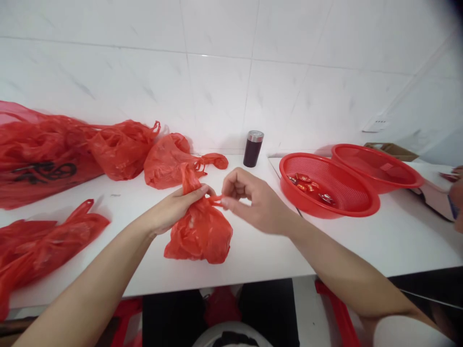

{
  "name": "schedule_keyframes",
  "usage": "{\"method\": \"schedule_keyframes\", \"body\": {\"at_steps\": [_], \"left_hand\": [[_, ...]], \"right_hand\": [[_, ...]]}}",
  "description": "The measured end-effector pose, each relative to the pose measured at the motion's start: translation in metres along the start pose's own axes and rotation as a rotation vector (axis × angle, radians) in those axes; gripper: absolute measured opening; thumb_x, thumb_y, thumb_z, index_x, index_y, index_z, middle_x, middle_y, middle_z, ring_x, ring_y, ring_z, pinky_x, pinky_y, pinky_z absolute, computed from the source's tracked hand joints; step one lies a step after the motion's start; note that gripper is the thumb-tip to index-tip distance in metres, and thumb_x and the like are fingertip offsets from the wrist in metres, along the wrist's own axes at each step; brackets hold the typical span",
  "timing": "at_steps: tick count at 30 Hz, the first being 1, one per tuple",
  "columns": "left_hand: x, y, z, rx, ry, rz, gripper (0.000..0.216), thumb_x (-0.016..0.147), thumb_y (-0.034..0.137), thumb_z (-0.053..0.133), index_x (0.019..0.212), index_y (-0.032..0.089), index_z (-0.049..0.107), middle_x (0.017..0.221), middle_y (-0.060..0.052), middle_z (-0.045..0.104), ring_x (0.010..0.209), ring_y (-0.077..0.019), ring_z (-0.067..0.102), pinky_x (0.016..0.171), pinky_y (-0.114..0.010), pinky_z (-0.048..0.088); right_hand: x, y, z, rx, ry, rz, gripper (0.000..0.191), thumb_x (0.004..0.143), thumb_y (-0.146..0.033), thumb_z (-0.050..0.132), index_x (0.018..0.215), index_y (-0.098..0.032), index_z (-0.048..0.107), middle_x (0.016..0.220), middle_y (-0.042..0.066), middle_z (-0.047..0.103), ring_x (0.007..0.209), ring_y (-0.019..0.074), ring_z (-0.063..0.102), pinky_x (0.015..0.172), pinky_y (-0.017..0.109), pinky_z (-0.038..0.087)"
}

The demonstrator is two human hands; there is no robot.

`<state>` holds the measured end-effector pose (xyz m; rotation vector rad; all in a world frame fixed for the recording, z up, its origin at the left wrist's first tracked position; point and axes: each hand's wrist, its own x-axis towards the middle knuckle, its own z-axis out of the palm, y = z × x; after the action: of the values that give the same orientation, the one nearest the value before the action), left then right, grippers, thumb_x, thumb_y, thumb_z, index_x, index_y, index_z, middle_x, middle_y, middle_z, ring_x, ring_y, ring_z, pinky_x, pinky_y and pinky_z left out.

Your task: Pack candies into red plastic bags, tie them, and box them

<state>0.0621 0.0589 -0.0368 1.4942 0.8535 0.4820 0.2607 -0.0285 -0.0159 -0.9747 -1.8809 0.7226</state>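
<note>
A filled red plastic bag (202, 236) rests on the white table in front of me. My left hand (177, 207) is closed around its gathered neck, with part of the bag sticking up above the thumb. Off to the right of the neck, my right hand (249, 202) pinches a thin twisted strip of the same bag between thumb and fingers and holds it stretched sideways. What is inside the bag cannot be made out through the plastic.
Several other red bags (121, 149) stand along the wall at left; loose red bags (54, 241) lie nearer. A dark tumbler (253, 148) stands behind. At right are a red basket (361, 207) with wrapped sweets (306, 185), a second basket (408, 180) and another person's hand (457, 197).
</note>
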Motion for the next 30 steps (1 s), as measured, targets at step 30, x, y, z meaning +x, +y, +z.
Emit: {"method": "schedule_keyframes", "body": {"at_steps": [30], "left_hand": [[-0.011,-0.077,0.012,0.768,0.415,0.602,0.033,0.097,0.024,0.040,0.124,0.022,0.060,0.118,-0.006,0.067,0.108,-0.0204,0.061,0.094,-0.035,0.049]], "right_hand": [[-0.030,0.074,0.034,-0.318,0.227,0.146,0.014,0.085,-0.016,0.036,0.079,-0.021,0.047,0.074,-0.002,0.051,0.065,0.0119,0.045,0.063,0.026,0.034]]}}
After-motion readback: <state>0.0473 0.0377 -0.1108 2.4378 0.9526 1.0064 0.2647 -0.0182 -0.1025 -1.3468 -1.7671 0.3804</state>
